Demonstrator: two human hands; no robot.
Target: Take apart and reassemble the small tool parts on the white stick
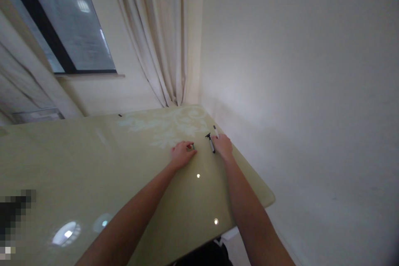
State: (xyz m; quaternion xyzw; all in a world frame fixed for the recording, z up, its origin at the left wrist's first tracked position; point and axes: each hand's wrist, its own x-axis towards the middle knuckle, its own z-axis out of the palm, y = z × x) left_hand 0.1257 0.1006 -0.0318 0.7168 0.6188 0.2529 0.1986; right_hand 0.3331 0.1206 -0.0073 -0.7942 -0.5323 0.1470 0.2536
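My left hand (182, 155) is over the table, thumb and forefinger pinched about a small, thin, dark piece (193, 146) too small to name for certain. To its right, my right hand (223, 146) is closed by the table's right edge, with a slim white pen-like stick (216, 131) with a dark tip poking out past its fingers. Just left of those fingers lies a razor (212, 144) with a grey and black handle, its dark head pointing away from me. The right fingers are partly hidden by the hand itself.
The glossy pale green table (149, 199) reaches the wall (296, 91) on the right and the curtain (162, 41) at the back. A small dark object (120, 115) lies near its far edge. A window (71, 16) is at upper left; a blurred-out dark patch (14, 212) appears at lower left.
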